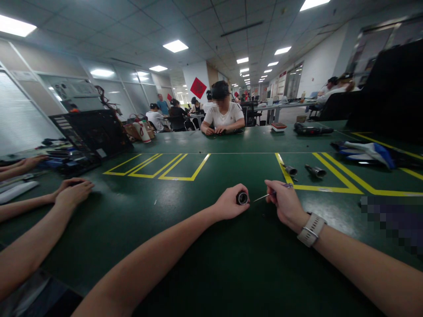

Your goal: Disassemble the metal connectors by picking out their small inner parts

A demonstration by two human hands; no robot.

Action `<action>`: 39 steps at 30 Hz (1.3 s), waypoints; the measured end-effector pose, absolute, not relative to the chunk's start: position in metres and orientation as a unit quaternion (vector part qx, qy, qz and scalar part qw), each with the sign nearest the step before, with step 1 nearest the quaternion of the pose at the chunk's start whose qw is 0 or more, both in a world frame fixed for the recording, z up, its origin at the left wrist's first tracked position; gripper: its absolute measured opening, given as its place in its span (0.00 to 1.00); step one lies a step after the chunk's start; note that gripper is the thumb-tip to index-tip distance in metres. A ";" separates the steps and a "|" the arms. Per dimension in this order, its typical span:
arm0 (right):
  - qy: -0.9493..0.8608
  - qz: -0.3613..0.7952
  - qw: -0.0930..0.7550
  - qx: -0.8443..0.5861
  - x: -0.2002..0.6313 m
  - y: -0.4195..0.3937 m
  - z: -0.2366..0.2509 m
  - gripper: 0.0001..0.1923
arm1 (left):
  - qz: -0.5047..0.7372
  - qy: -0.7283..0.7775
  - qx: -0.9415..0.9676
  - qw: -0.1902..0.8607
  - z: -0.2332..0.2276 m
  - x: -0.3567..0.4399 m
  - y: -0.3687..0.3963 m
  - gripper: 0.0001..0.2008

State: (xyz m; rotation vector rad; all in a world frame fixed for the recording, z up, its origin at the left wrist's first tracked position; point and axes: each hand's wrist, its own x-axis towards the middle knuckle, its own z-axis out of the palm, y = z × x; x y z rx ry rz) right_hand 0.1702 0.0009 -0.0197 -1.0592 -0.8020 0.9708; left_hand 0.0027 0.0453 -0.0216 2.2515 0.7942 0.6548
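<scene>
My left hand [231, 202] is wrapped round a dark cylindrical part [243, 198], whose round open end with a metal ring faces me. My right hand [284, 203], with a grey watch band on its wrist, grips a thin screwdriver [261, 198]. The slim metal shaft points left, its tip a little apart from the cylinder. Part of the dark handle shows above the fingers. Beyond my right hand, two metal cylindrical parts [316, 171] [291, 170] lie on the green table [185, 207], with a small dark piece [295, 179] beside them.
Yellow tape [178, 178] marks boxes on the table. A blue-and-white bundle [370, 154] and a black tool-like object [312, 129] lie to the right. A co-worker's hands [74, 189] rest at left near a dark equipment case [95, 136]. Another person [224, 114] sits opposite.
</scene>
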 end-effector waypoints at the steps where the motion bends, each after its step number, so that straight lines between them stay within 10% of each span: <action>1: -0.356 0.430 0.683 -0.471 0.172 0.002 -0.020 0.16 | 0.241 0.310 0.861 0.324 -0.022 0.003 0.046 0.12; 27: -0.762 0.171 0.488 -0.391 0.163 -0.025 0.004 0.13 | 0.274 0.310 0.883 0.221 -0.029 0.005 0.048 0.11; 39: -0.572 0.328 0.568 -0.493 0.171 -0.006 -0.008 0.20 | 0.226 0.310 0.902 0.197 -0.023 0.003 0.042 0.08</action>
